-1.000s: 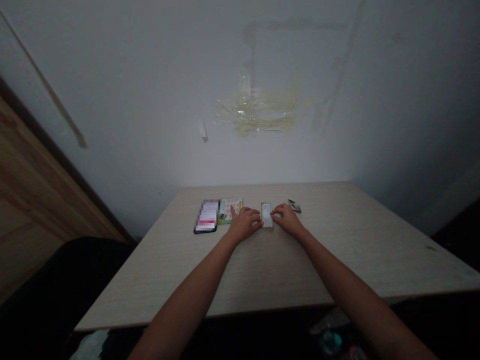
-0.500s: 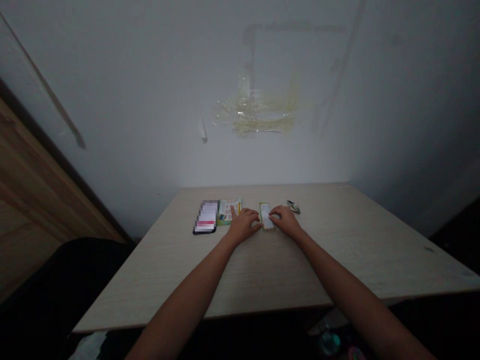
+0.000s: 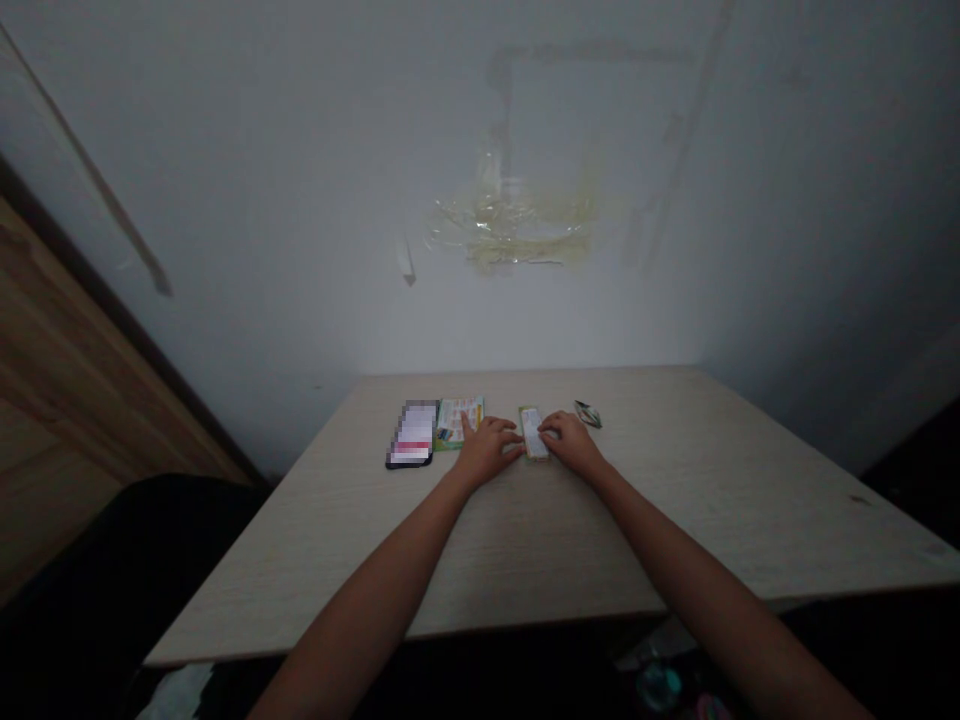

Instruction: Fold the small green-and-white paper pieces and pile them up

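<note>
A small green-edged packet with a white face lies flat on the pale wooden table. My left hand rests at its left edge, fingers curled against it. From the other side, my right hand presses its fingertips on the packet's right edge. Both hands pinch the packet between them on the tabletop.
A phone with a lit screen lies left of my left hand, and a colourful printed card lies beside it. A small dark wrapper sits right of my right hand. A white wall with tape residue stands just behind the table.
Both hands and the packet have shifted a few pixels to the left; the grip looks the same.
</note>
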Action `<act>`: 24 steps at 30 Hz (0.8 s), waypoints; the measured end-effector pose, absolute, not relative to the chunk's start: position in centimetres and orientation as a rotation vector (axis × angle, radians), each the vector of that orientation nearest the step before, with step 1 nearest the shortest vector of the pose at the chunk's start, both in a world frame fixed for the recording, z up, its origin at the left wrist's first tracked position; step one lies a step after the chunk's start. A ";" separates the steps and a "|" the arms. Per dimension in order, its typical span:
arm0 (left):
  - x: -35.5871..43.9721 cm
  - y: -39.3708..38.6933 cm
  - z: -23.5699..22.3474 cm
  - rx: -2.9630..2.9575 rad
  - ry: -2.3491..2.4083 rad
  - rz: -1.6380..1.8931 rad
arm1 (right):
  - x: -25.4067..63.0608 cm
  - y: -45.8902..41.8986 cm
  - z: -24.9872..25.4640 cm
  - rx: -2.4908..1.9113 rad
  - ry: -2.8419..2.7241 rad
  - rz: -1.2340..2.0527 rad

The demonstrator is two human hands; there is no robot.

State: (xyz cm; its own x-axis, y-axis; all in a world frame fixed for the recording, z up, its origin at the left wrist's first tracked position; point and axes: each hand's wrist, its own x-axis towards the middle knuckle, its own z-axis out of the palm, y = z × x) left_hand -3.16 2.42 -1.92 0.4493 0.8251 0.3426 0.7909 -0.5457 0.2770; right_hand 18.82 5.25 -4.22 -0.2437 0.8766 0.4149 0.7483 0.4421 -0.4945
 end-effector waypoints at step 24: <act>-3.2 2.5 -2.1 2.598 1.490 0.655 | 18.7 5.0 -4.2 -1.404 -2.118 0.205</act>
State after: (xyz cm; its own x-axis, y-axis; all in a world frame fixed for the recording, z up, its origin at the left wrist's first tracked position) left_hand -3.19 2.52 -2.06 0.4371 0.8387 0.3249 0.8062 -0.5255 0.2718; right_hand 18.66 4.97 -4.16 -0.2747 0.8822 0.3824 0.7925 0.4330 -0.4296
